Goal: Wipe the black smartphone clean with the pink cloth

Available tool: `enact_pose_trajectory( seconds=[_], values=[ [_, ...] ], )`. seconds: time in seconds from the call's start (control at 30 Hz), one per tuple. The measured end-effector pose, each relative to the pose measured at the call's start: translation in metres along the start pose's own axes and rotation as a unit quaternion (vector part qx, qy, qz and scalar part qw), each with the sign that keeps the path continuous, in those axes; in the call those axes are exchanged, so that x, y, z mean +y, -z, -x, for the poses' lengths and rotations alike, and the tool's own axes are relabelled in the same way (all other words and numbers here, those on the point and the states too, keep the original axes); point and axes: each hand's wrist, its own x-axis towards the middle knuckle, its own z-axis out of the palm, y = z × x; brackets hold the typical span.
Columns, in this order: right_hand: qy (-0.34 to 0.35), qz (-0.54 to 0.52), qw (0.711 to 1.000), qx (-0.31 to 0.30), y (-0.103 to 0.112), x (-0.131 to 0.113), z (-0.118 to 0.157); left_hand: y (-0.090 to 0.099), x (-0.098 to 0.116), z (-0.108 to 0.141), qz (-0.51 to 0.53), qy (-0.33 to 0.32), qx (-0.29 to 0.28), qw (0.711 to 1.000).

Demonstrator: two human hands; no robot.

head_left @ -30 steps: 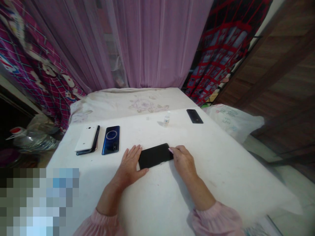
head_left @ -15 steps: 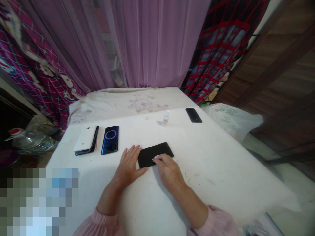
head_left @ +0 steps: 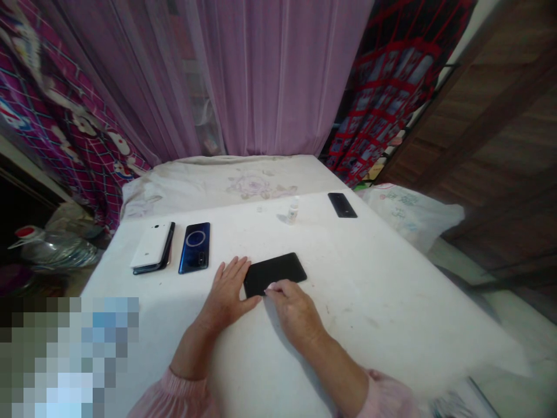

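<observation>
A black smartphone [head_left: 278, 270] lies screen-up on the white tabletop in front of me. My left hand [head_left: 228, 293] is open, fingers stretched out, with fingertips and thumb against the phone's left end. The fingers of my right hand [head_left: 293, 307] are pinched together at the phone's near edge. A small whitish bit shows at the pinched fingertips, too small to name. Beyond the phone stands a small clear bottle [head_left: 293, 213] with a pale label.
To the left lie a blue phone [head_left: 194, 248] and a stack of phones topped by a white one [head_left: 150, 247]. Another dark phone [head_left: 342, 205] rests near the right edge. A plastic bag [head_left: 409, 215] hangs beyond that edge; a large water bottle [head_left: 56, 247] stands off the left side.
My right hand has shifted slightly left and toward me, from over the phone's screen to its near edge. My left hand and the phone have stayed put.
</observation>
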Motion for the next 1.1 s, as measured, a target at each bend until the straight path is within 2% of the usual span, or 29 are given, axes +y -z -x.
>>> enact_pose_trajectory(
  seconds=[0.07,0.2,0.3,0.4,0.6,0.7,0.97,1.1],
  values=[
    [0.008,0.009,1.000,-0.015,0.002,0.001,-0.002,0.000,0.001,0.000,-0.002,0.002,-0.003,1.000],
    [-0.093,0.025,0.995,-0.015,0.023,0.027,-0.005,0.002,0.002,0.000,0.002,0.005,-0.011,1.000],
    [-0.128,0.059,0.990,-0.022,0.035,0.042,-0.007,0.002,0.001,-0.001,0.007,0.005,-0.019,1.000],
    [-0.128,0.081,0.988,-0.037,0.036,0.043,-0.016,0.003,0.000,-0.001,0.011,0.001,-0.024,1.000],
    [-0.123,0.124,0.983,-0.064,0.025,0.044,-0.056,0.004,-0.003,-0.002,0.015,-0.004,-0.034,0.999],
    [-0.122,0.135,0.981,-0.069,0.022,0.048,-0.068,0.004,-0.002,-0.002,0.014,-0.003,-0.032,0.999],
    [-0.117,0.089,0.989,-0.022,0.026,0.050,-0.043,0.005,0.001,-0.002,0.009,0.009,-0.038,0.999],
    [-0.135,0.135,0.980,-0.061,0.030,0.049,-0.052,0.005,-0.002,-0.003,0.012,0.003,-0.049,0.999]
  ],
)
